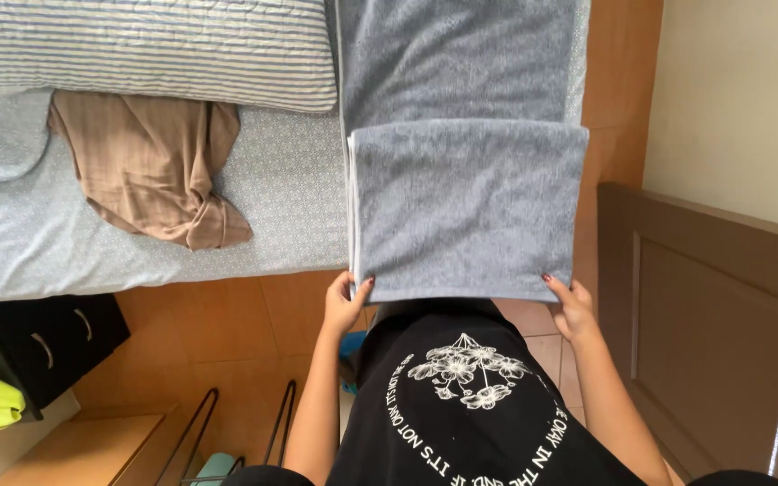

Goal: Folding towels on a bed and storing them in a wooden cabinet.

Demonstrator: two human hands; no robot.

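currently, head view: grey towel [465,207] lies on the bed [290,207], folded end doubled toward the near edge, long axis running far to near. left hand [346,304] pinches the near-left corner, fingers closed on the fabric; right hand [573,309] pinches the near-right corner likewise. towel's right edge sits close to the wooden headboard [619,90]; open sheet to its left, then a brown garment [150,166] and a striped pillow [146,49].

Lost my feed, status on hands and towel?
Left hand and right hand pinch the folded grey towel at its near corners. Brown garment lies clear.
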